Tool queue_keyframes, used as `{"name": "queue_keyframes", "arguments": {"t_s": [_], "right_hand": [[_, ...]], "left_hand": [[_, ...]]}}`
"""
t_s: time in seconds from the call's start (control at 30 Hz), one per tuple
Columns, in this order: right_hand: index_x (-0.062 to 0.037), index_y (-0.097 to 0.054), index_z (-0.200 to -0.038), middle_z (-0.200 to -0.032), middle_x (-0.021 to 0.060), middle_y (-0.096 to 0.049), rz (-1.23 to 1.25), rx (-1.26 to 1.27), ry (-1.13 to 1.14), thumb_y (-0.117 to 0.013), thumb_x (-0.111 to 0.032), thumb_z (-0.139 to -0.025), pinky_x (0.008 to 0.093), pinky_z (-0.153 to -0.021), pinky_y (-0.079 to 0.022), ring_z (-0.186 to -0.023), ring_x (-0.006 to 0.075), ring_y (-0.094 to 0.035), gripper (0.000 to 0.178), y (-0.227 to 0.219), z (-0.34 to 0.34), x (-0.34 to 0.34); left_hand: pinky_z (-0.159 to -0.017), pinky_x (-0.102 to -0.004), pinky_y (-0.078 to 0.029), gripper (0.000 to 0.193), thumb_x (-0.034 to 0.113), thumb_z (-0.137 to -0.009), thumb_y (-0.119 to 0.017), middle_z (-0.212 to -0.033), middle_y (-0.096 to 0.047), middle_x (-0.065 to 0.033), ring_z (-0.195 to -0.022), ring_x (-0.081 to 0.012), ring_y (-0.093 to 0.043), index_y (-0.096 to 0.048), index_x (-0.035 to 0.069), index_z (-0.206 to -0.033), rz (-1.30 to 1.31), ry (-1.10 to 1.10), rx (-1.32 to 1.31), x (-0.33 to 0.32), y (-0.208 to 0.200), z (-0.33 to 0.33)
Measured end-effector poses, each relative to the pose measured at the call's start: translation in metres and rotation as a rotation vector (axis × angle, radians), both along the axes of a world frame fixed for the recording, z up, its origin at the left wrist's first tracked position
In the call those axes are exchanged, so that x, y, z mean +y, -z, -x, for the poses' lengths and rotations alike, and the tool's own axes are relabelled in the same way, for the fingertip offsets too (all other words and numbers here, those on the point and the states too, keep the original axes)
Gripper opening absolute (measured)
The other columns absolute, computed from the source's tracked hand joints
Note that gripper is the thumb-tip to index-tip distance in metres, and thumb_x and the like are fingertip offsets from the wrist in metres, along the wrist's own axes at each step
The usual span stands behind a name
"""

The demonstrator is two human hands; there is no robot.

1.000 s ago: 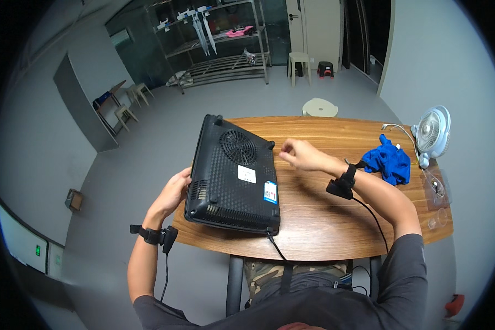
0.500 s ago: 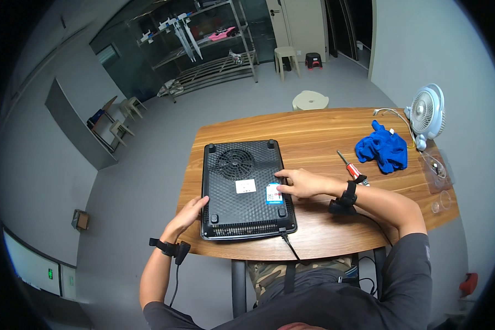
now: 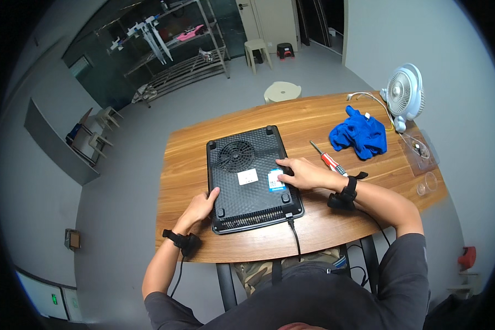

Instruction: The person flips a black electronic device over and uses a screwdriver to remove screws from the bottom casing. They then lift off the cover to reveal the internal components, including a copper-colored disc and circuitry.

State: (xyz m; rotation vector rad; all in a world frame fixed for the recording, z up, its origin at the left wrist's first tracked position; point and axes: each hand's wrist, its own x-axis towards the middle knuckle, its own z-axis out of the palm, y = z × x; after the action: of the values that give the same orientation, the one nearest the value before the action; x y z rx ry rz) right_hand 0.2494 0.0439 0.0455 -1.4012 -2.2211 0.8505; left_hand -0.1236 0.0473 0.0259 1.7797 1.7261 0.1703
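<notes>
Bottom side up on the wooden table (image 3: 181,159) lies a black induction cooker (image 3: 247,203), showing its round fan grille, small corner feet and two stickers. A black power cord (image 3: 297,237) runs from its near edge toward me. My left hand (image 3: 200,207) is closed on the cooker's left edge, thumb on the upturned base, its other fingers partly hidden. At the right edge my right hand (image 3: 305,174) grips too, thumb and forefinger on the base beside the blue-and-white sticker (image 3: 276,180). A screwdriver (image 3: 331,161) with a red and white handle lies just beyond the right hand.
A crumpled blue cloth (image 3: 360,133) lies at the far right. Behind it stand a small white fan (image 3: 405,94) and its cable. Clear plastic pieces (image 3: 428,182) are by the right table edge. A pale stool (image 3: 283,91) stands past the far edge.
The induction cooker has shifted right across the table, away from the left table edge, with both hands on it. My view has turned slightly.
</notes>
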Motion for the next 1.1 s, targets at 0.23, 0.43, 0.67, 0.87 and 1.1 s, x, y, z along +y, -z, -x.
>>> {"name": "queue_keyframes", "arguments": {"t_s": [0.23,0.43,0.67,0.87,1.1], "right_hand": [[0.0071,-0.047,-0.149,-0.142,0.0392,-0.051,-0.072,0.005,0.024,-0.064,-0.032,-0.099,0.0481,-0.115,-0.042,-0.134,0.0506,-0.051,0.065,0.018,0.001,0.004],[0.0050,-0.044,-0.152,-0.144,0.0437,-0.046,-0.074,-0.011,0.019,-0.067,-0.032,-0.096,0.0502,-0.117,-0.040,-0.138,0.0531,-0.046,0.071,0.018,0.000,0.005],[0.0054,-0.042,-0.153,-0.146,0.0419,-0.046,-0.048,-0.045,0.019,-0.071,-0.032,-0.094,0.0461,-0.120,-0.036,-0.145,0.0490,-0.041,0.076,0.017,-0.007,0.008],[0.0043,-0.041,-0.154,-0.148,0.0422,-0.043,-0.052,-0.076,0.021,-0.074,-0.034,-0.092,0.0488,-0.119,-0.037,-0.143,0.0501,-0.042,0.080,0.015,-0.011,0.012],[0.0025,-0.041,-0.155,-0.150,0.0411,-0.042,-0.036,-0.066,0.037,-0.073,-0.034,-0.093,0.0483,-0.121,-0.035,-0.146,0.0491,-0.039,0.078,0.014,-0.012,0.010]], "left_hand": [[-0.101,-0.0501,-0.049,0.089,0.066,-0.102,-0.043,-0.114,-0.064,-0.0441,-0.115,-0.0534,-0.063,-0.064,-0.019,-0.115,-0.117,-0.011,0.075,0.002,-0.003,-0.011],[-0.099,-0.0516,-0.050,0.086,0.063,-0.102,-0.045,-0.111,-0.062,-0.0467,-0.114,-0.0556,-0.062,-0.064,-0.020,-0.112,-0.162,-0.036,0.085,-0.007,-0.008,-0.024],[-0.099,-0.0524,-0.050,0.087,0.064,-0.103,-0.042,-0.109,-0.064,-0.0454,-0.113,-0.0549,-0.063,-0.064,-0.019,-0.113,-0.138,-0.033,0.160,0.006,0.000,-0.031],[-0.096,-0.0527,-0.050,0.084,0.062,-0.104,-0.040,-0.104,-0.065,-0.0439,-0.107,-0.0546,-0.064,-0.068,-0.017,-0.104,-0.189,-0.023,0.232,0.013,-0.005,-0.043],[-0.090,-0.0558,-0.051,0.080,0.056,-0.106,-0.040,-0.091,-0.064,-0.0440,-0.095,-0.0581,-0.064,-0.068,-0.016,-0.088,-0.222,0.044,0.238,0.017,-0.006,-0.042]]}}
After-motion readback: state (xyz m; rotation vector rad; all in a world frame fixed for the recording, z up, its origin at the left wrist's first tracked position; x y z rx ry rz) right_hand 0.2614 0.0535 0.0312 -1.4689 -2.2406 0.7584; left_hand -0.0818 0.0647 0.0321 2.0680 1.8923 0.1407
